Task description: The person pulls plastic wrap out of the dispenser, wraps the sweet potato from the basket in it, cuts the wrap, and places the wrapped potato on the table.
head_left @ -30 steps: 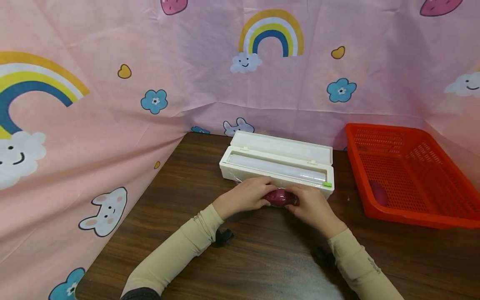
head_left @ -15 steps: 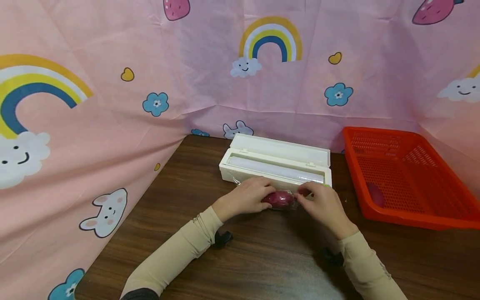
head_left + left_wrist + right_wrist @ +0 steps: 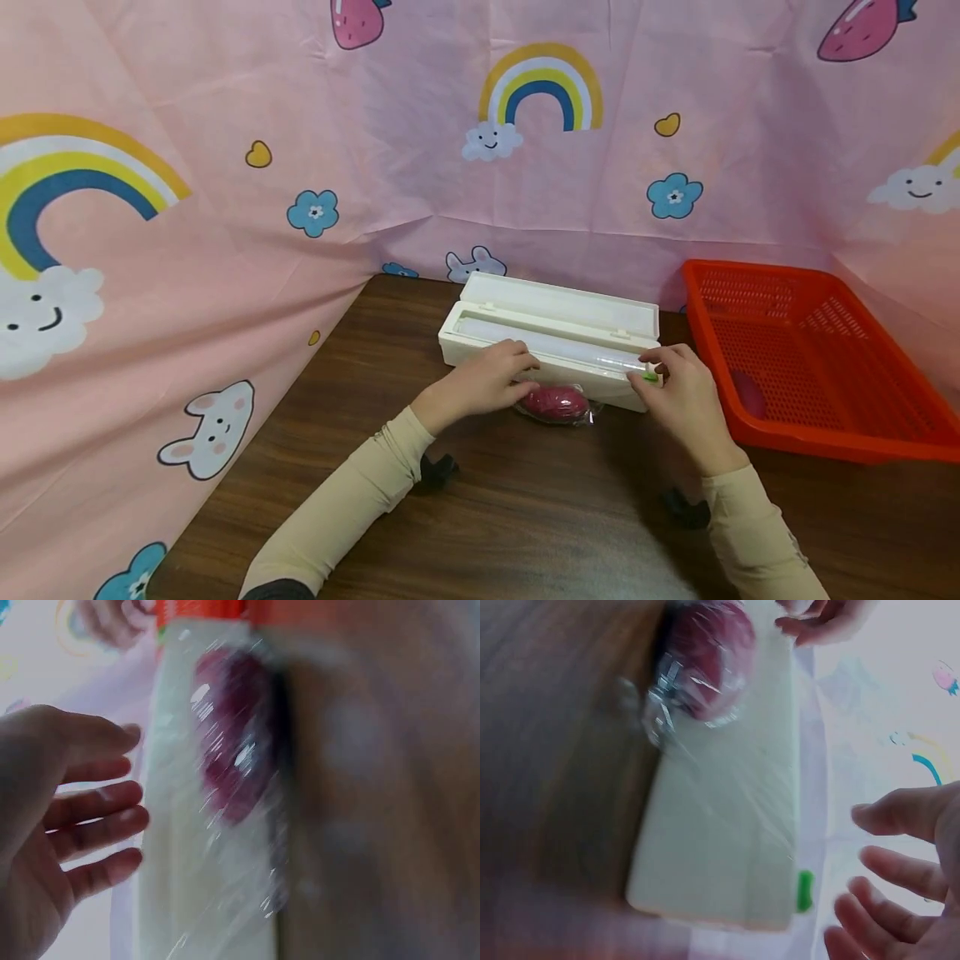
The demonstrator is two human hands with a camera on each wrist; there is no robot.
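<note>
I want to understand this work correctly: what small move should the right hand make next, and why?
Probably the right hand should pinch the green tab and slide it toward the other end of the box, as it may be the cutter. Clear film seems to join the wrapped red object to the box, and the hand is close to the tab but not gripping it.

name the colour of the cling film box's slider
The slider is green, clearest in the right wrist view.
</note>
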